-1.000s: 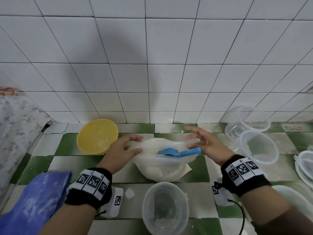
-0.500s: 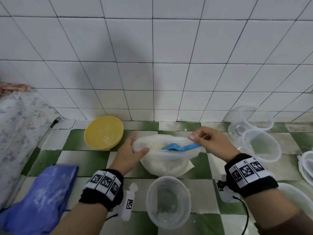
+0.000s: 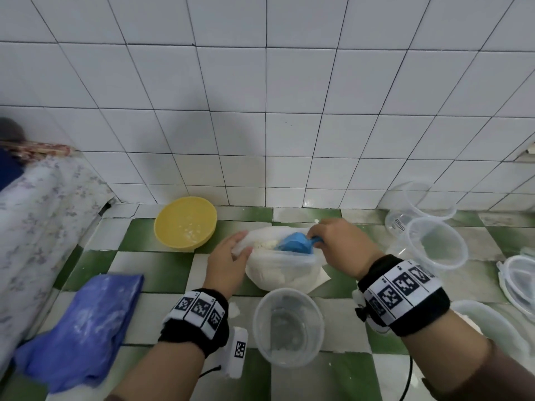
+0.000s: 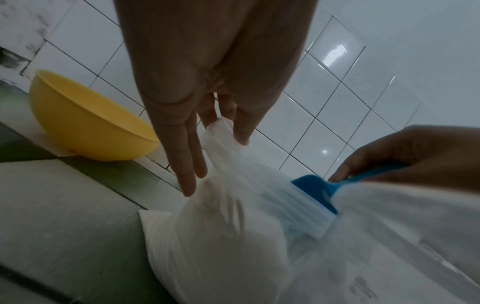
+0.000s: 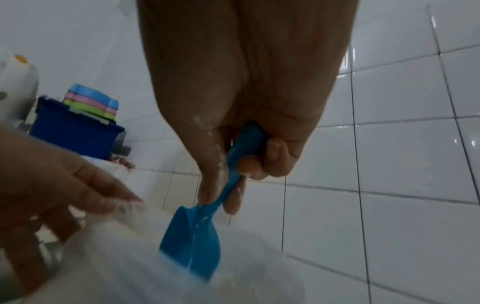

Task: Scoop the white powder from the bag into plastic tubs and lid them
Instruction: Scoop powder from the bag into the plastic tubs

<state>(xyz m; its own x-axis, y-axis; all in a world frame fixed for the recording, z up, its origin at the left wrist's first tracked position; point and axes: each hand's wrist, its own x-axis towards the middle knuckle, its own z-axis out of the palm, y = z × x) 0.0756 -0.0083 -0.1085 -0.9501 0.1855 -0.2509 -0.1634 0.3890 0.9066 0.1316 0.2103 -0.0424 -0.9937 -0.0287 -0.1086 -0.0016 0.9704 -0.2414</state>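
Your right hand (image 3: 338, 244) grips the scoop (image 3: 295, 243), left hand (image 3: 228, 260) pinches the bag (image 3: 283, 270) rim; lose that pinch and powder spills.

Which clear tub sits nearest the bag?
The empty tub just in front of the bag, between the wrists. The other clear tubs are grouped off to the right by the wall.

light: you get soft, even overhead light
shadows: faint head shadow on wall tiles (image 3: 202, 134)
glare: small tile highlights
blur: wrist views smeared at bag (image 4: 221, 236)
edges: wide-angle bending
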